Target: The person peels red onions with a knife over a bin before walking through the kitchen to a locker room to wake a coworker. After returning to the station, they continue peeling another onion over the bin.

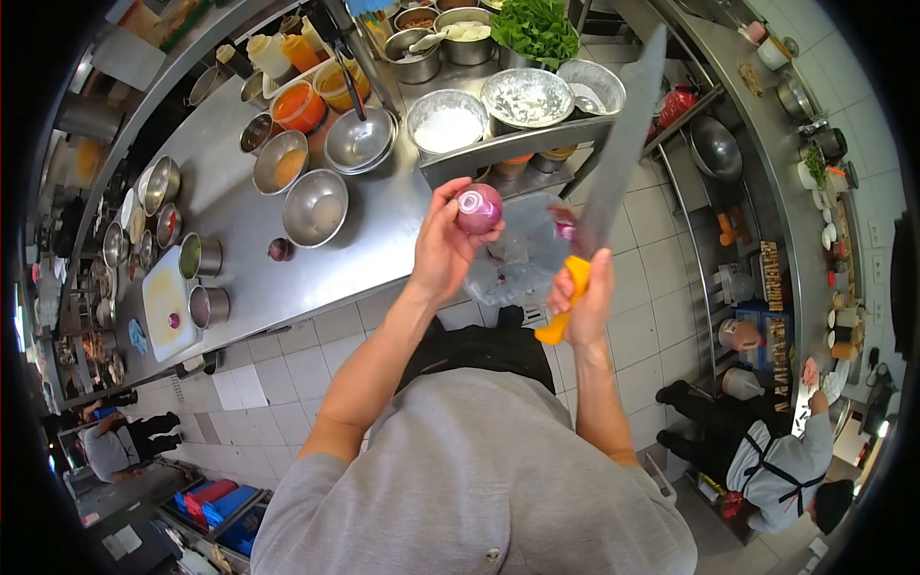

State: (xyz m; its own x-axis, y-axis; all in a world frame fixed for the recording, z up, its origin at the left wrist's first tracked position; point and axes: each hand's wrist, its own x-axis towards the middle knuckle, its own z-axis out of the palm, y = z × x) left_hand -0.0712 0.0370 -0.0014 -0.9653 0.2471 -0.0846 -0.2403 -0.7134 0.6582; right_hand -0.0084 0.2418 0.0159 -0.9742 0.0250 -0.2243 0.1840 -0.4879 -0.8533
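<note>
In the head view, my left hand (444, 240) is closed round a red onion (478, 209) whose pale cut end faces me. My right hand (585, 305) grips the yellow handle of a large kitchen knife (623, 153), its long blade pointing up and away from me. Close to the blade, over the bin, a small purple-and-white onion piece (566, 230) shows, blurred. Below both hands is a bin with a clear plastic liner (513, 273) holding some scraps. Another dark red onion (280, 249) lies on the steel table, left of my left hand.
Metal bowls (316, 208) and sauce tubs (298, 105) stand on the steel table (251, 297). A cutting board (165, 287) with an onion piece is farther left. Floury bowls (447, 122) and leafy greens (533, 31) sit ahead. One person (786, 470) works at right, another (105, 448) at far left.
</note>
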